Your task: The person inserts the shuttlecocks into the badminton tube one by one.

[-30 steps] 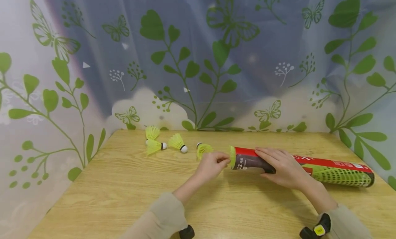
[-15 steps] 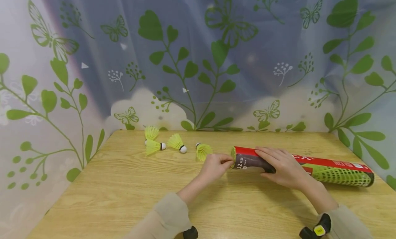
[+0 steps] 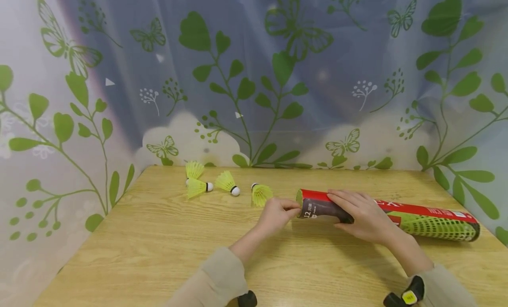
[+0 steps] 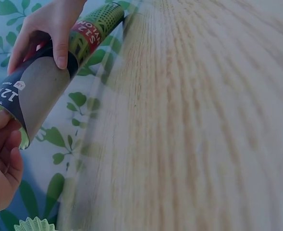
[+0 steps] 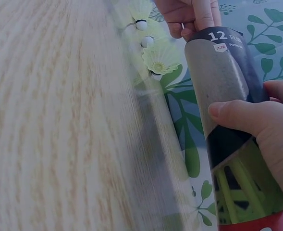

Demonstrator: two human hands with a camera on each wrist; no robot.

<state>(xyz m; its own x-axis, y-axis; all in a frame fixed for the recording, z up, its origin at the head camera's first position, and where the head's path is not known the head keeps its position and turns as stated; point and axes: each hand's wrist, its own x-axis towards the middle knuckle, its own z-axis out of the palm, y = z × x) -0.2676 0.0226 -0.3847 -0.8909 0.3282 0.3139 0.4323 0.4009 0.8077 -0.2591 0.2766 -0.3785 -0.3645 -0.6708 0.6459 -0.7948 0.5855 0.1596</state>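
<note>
My right hand (image 3: 367, 216) grips a red, black and green shuttlecock tube (image 3: 432, 223) from above, thumb on the near side. The tube lies slanted with its mouth toward the left. My left hand (image 3: 275, 216) is at that mouth; in the right wrist view its fingers (image 5: 202, 12) reach inside, the tips hidden by the wall. A yellow-green edge (image 4: 24, 137) shows within the mouth in the left wrist view. I cannot tell whether the left fingertips pinch anything in there. Just beyond the left hand lies a yellow shuttlecock (image 3: 262, 195).
Farther left on the wooden table (image 3: 158, 249) lie more yellow shuttlecocks: one alone (image 3: 227, 183), and a near one (image 3: 198, 189) overlapping a far one (image 3: 194, 169). A leaf-and-butterfly patterned curtain (image 3: 254, 77) hangs behind the table's back edge.
My left hand has moved slightly right, its fingers entering the tube's mouth. The yellow shuttlecock skirt that stuck out of the mouth has gone inside. The right hand and tube have stayed put.
</note>
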